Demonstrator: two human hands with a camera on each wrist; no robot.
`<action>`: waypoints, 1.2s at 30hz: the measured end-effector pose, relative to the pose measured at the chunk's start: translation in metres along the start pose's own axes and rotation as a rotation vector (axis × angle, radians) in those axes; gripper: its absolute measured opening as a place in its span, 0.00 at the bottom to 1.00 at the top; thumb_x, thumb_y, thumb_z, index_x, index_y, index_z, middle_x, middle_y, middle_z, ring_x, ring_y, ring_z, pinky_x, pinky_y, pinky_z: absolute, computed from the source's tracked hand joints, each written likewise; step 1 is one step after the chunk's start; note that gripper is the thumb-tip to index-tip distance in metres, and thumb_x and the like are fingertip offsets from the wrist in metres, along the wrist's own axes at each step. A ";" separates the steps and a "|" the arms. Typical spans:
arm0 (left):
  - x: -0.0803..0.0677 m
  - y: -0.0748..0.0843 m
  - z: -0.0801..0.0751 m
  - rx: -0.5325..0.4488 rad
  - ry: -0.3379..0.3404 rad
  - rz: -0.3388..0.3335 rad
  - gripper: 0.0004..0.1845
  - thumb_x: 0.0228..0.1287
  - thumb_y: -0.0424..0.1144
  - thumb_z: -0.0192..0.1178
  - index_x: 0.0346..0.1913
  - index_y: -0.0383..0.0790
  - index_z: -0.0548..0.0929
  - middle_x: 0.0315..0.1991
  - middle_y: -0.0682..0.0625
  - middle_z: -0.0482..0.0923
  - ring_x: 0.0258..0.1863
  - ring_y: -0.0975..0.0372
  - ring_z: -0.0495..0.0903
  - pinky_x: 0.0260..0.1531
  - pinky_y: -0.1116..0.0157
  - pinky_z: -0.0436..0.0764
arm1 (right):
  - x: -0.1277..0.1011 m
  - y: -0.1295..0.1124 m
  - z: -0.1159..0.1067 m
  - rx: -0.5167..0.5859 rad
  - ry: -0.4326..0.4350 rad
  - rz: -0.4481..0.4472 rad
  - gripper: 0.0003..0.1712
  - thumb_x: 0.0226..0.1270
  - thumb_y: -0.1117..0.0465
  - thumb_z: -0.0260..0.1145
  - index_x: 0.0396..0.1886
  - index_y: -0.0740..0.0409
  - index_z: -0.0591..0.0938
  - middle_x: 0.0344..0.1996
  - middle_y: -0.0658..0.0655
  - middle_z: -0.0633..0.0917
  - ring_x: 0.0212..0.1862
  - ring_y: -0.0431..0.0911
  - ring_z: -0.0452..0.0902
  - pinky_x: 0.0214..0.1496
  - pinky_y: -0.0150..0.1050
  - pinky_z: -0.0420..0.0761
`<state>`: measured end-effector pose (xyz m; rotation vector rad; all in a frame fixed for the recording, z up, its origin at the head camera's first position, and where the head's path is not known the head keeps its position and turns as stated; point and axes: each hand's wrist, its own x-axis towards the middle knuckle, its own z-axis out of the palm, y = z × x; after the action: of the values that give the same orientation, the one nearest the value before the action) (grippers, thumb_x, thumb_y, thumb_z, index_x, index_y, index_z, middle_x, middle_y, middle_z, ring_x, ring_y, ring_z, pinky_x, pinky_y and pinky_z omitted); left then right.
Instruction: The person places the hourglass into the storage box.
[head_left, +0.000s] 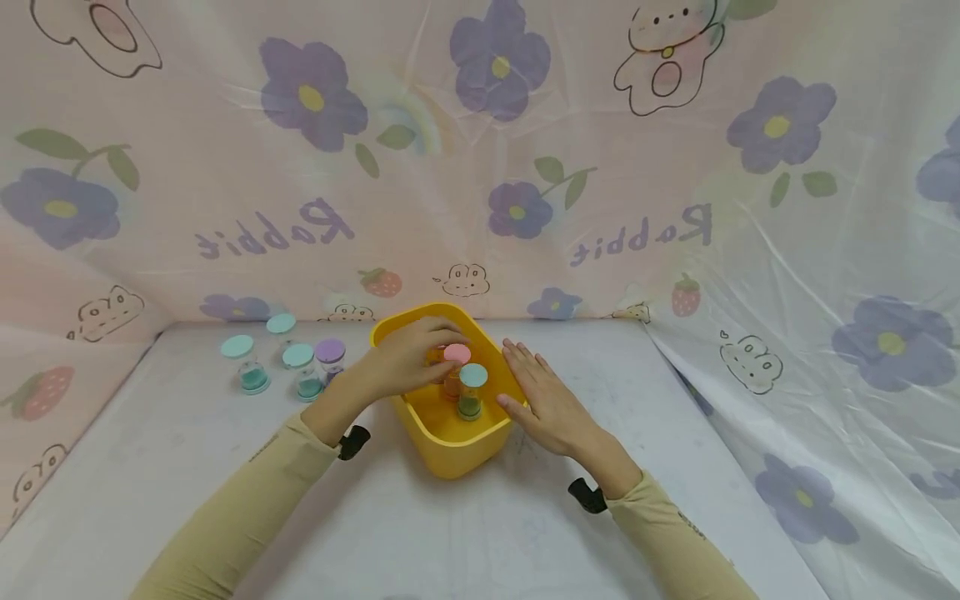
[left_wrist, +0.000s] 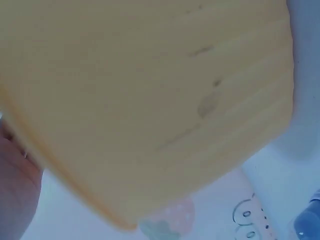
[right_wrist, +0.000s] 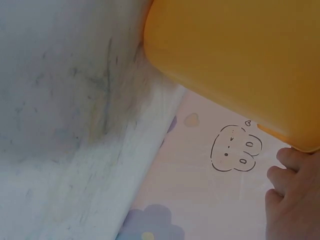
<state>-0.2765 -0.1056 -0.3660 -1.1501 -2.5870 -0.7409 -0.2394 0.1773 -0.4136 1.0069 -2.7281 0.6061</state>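
Far left at 9 o'clock from the tub, 4 small jars stand on the white table (head_left: 420, 533): 3 w/ teal lids (head_left: 237, 347) and 1 w/ a purple lid (head_left: 330, 350), close together.

Left hand (head_left: 408, 354) reaches into the yellow tub (head_left: 450, 454) from 9 o'clock. Its fingers curl round the pink-lid jar (head_left: 457, 354), which sits inside the tub near the middle.

Just at 5 o'clock from that jar, a teal-lid jar (head_left: 472, 377) stands upright in the tub, touching no hand.

Right hand (head_left: 543, 396) is at 3 o'clock, flat, fingers straight, resting vs. the tub's right rim. It holds nothing.

Flower cloth hangs behind, at 12.
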 end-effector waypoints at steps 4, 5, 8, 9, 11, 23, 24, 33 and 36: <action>-0.016 -0.007 -0.010 -0.049 0.139 -0.035 0.18 0.68 0.38 0.71 0.59 0.39 0.86 0.57 0.47 0.81 0.53 0.54 0.81 0.57 0.53 0.82 | 0.000 0.000 0.001 0.001 -0.001 0.004 0.44 0.83 0.39 0.48 0.84 0.61 0.51 0.84 0.54 0.51 0.84 0.50 0.42 0.84 0.52 0.45; -0.020 -0.009 -0.013 -0.061 0.175 -0.044 0.18 0.68 0.38 0.71 0.59 0.39 0.86 0.57 0.47 0.81 0.52 0.54 0.81 0.55 0.53 0.83 | 0.000 0.001 0.001 0.002 -0.001 0.003 0.44 0.83 0.39 0.48 0.84 0.61 0.51 0.84 0.54 0.51 0.84 0.50 0.42 0.84 0.53 0.45; -0.031 -0.013 -0.022 -0.080 0.264 -0.084 0.18 0.68 0.35 0.72 0.59 0.40 0.86 0.58 0.46 0.80 0.52 0.52 0.80 0.52 0.51 0.82 | 0.000 0.001 0.001 0.000 0.000 0.003 0.44 0.84 0.39 0.47 0.84 0.62 0.51 0.84 0.54 0.51 0.84 0.50 0.42 0.84 0.52 0.45; -0.034 -0.014 -0.026 -0.088 0.295 -0.085 0.19 0.67 0.34 0.72 0.59 0.38 0.85 0.59 0.46 0.80 0.51 0.51 0.80 0.50 0.51 0.82 | 0.000 0.001 0.000 0.001 0.000 0.003 0.44 0.84 0.39 0.47 0.84 0.62 0.51 0.84 0.54 0.51 0.84 0.50 0.42 0.84 0.52 0.45; -0.041 -0.020 -0.031 -0.090 0.357 -0.080 0.20 0.65 0.32 0.73 0.59 0.37 0.85 0.58 0.45 0.81 0.49 0.50 0.80 0.46 0.53 0.82 | 0.000 0.002 0.001 -0.001 -0.001 0.004 0.44 0.84 0.39 0.47 0.84 0.61 0.51 0.84 0.54 0.51 0.84 0.50 0.42 0.84 0.52 0.44; -0.090 -0.054 -0.050 -0.044 0.561 -0.144 0.21 0.62 0.25 0.72 0.59 0.35 0.85 0.56 0.44 0.82 0.48 0.55 0.80 0.44 0.66 0.78 | 0.000 0.003 0.002 0.004 -0.001 -0.001 0.44 0.84 0.40 0.48 0.84 0.61 0.51 0.84 0.54 0.51 0.84 0.50 0.42 0.84 0.52 0.44; -0.094 -0.056 -0.051 -0.041 0.556 -0.159 0.21 0.63 0.25 0.71 0.59 0.34 0.85 0.56 0.43 0.82 0.48 0.54 0.80 0.44 0.67 0.77 | 0.000 0.003 0.002 0.004 0.000 -0.002 0.44 0.84 0.40 0.48 0.84 0.61 0.51 0.84 0.54 0.51 0.84 0.51 0.42 0.84 0.52 0.44; -0.129 -0.073 -0.054 -0.009 0.411 -0.335 0.22 0.69 0.32 0.69 0.65 0.36 0.81 0.61 0.41 0.78 0.56 0.47 0.78 0.53 0.49 0.78 | -0.001 0.003 0.002 0.004 0.009 -0.010 0.44 0.84 0.39 0.48 0.84 0.61 0.51 0.84 0.54 0.51 0.84 0.52 0.43 0.84 0.52 0.44; -0.137 -0.079 -0.055 -0.017 0.343 -0.395 0.25 0.71 0.36 0.68 0.68 0.35 0.78 0.65 0.38 0.75 0.60 0.40 0.75 0.55 0.38 0.77 | 0.000 0.003 0.002 0.007 0.012 -0.011 0.44 0.83 0.39 0.48 0.84 0.61 0.51 0.84 0.55 0.51 0.84 0.52 0.43 0.84 0.53 0.45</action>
<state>-0.2432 -0.2662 -0.4000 -0.4586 -2.5295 -0.9441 -0.2410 0.1785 -0.4163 1.0160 -2.7103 0.6186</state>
